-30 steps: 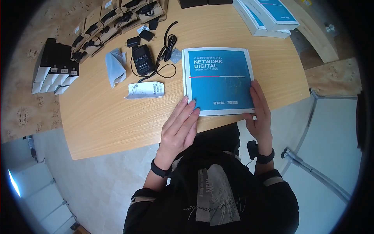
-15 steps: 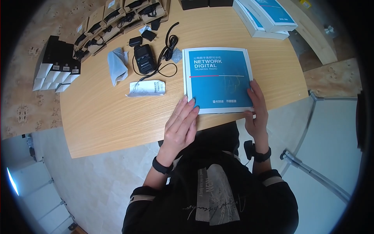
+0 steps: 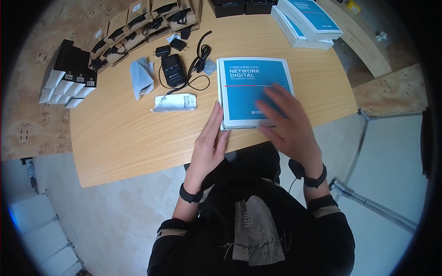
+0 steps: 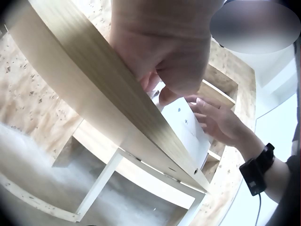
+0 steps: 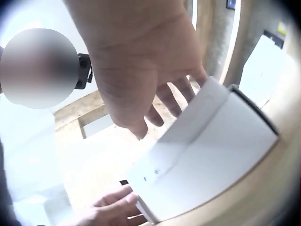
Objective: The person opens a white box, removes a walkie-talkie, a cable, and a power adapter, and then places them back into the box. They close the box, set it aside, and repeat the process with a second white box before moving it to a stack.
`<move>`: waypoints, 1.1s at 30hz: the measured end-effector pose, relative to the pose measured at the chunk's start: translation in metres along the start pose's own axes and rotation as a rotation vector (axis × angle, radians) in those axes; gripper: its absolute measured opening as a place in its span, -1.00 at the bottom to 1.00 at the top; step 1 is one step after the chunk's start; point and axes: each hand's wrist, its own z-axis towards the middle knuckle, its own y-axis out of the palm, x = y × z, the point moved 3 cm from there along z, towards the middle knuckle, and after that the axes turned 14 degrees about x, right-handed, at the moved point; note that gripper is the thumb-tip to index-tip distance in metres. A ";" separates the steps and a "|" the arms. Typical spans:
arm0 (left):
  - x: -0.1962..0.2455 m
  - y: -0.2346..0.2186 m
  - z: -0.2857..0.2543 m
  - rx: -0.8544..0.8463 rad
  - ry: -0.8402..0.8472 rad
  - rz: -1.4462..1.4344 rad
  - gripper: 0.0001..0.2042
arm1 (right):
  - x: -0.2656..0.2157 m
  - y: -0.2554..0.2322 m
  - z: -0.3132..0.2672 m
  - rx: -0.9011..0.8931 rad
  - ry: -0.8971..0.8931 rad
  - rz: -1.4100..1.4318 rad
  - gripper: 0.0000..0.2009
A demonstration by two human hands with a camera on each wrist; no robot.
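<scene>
A flat white and blue box (image 3: 241, 103), printed "NETWORK DIGITAL", lies closed on the wooden table near its front edge. Straight fingers of the left hand (image 3: 207, 149) touch its left side at the front corner, with the thumb by the front face. Over the box's right front part, the right hand (image 3: 292, 126) is blurred, its fingers spread and holding nothing. In the right wrist view those fingers hang above the white side of the box (image 5: 207, 155). Left of the box lie a black handheld radio (image 3: 174, 70) and a coiled black cable (image 3: 200, 60).
A white paper packet (image 3: 174, 102) and a grey bag (image 3: 142, 78) lie to the left. Black chargers (image 3: 177, 44) sit behind the radio. Brown cartons (image 3: 138, 23) and black boxes (image 3: 69, 69) line the far left. More blue and white boxes (image 3: 306, 23) are stacked at the back right.
The right hand has left the box's right edge and swung left over its top. The left hand's fingers have slid off the top to the left side. The view has shifted slightly.
</scene>
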 end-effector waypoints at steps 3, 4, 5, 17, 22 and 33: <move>-0.006 -0.001 -0.002 -0.023 -0.091 -0.045 -0.42 | -0.024 0.021 0.025 -0.133 -0.192 0.082 -0.56; -0.007 -0.002 -0.002 -0.011 -0.097 -0.047 -0.42 | -0.029 0.027 0.031 -0.175 -0.294 0.094 -0.61; -0.007 -0.001 0.000 -0.024 -0.097 -0.063 -0.41 | -0.027 0.033 0.034 -0.184 -0.306 0.098 -0.61; -0.012 0.004 -0.005 0.078 -0.075 -0.020 -0.54 | -0.031 0.042 0.052 -0.391 -0.433 0.057 -0.74; -0.013 0.007 -0.008 0.194 -0.007 0.004 -0.57 | -0.042 0.040 0.055 -0.404 -0.466 0.048 -0.77; -0.012 0.006 -0.007 0.241 -0.014 -0.001 -0.54 | -0.045 0.048 0.079 -0.563 -0.587 0.000 -0.86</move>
